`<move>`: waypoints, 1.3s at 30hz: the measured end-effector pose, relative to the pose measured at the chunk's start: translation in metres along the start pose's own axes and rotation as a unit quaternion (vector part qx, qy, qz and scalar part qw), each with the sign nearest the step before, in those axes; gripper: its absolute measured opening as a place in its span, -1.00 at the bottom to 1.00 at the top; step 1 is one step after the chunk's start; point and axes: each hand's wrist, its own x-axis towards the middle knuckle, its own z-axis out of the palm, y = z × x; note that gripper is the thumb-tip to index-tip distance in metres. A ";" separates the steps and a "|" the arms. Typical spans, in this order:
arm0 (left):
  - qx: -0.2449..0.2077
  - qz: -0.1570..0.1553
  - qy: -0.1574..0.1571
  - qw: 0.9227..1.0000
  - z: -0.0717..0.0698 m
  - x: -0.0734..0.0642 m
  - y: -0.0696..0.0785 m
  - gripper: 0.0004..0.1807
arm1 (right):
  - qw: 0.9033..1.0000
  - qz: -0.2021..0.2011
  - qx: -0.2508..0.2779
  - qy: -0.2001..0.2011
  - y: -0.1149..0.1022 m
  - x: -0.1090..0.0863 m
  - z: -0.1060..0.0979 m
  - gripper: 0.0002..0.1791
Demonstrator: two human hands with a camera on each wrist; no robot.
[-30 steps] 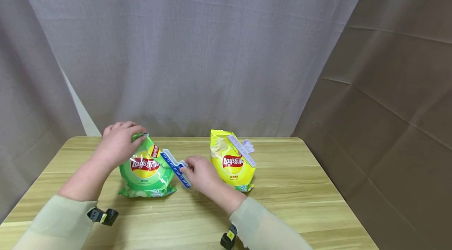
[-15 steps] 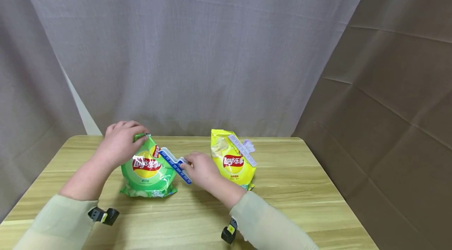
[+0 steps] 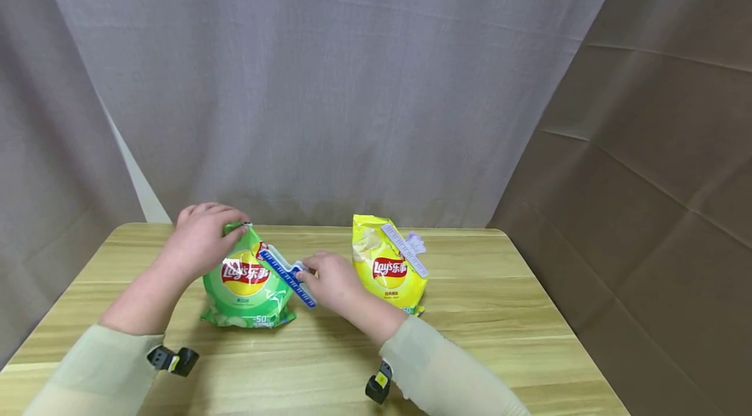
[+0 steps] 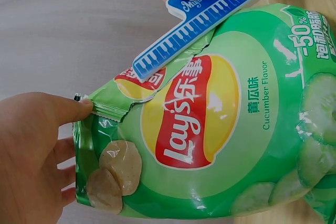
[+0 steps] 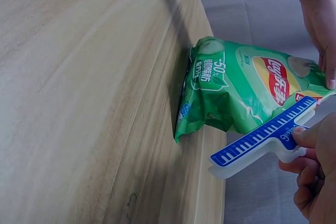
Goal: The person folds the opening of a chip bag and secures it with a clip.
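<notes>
A green bag of chips stands on the table at the left, its upper right edge folded over to the front. My left hand pinches the bag's top corner, with the thumb in front, as the left wrist view shows. By its handle, my right hand pinches a blue and white bag clip printed with piano keys. The clip lies slantwise along the folded edge of the green bag. Whether its jaws grip the foil is hard to tell. In the right wrist view, the clip's lower end sticks out past the bag.
Right of the green bag stands a yellow bag of chips, with a light purple clip across its slanted folded edge. My right forearm passes in front of its lower part. A grey curtain hangs behind the wooden table.
My right hand has shifted the blue clip slightly left, further over the green bag's folded edge. The left hand keeps its hold on the corner. The yellow bag stays in place.
</notes>
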 end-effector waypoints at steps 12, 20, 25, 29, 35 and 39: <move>0.013 0.010 0.011 1.000 -0.001 -0.001 0.002 -0.70 | 1.000 0.012 0.011 0.004 -0.007 0.004 0.001 -0.64; 0.022 0.012 0.009 1.000 -0.001 0.000 0.003 -0.70 | 0.999 0.027 0.025 0.002 -0.012 0.007 -0.001 -0.64; 0.024 0.009 0.003 1.000 -0.001 0.000 0.004 -0.70 | 0.999 0.026 0.026 0.005 -0.017 0.009 -0.003 -0.65; 0.028 0.011 0.002 1.000 -0.001 0.000 0.005 -0.70 | 0.999 0.029 0.025 0.006 -0.019 0.011 -0.004 -0.65; 0.027 0.016 0.006 0.999 -0.002 -0.001 0.006 -0.71 | 0.999 0.036 0.023 0.007 -0.022 0.013 -0.005 -0.64; 0.025 0.014 0.007 1.000 -0.003 -0.001 0.006 -0.72 | 0.999 0.041 0.022 0.003 -0.024 0.015 -0.007 -0.62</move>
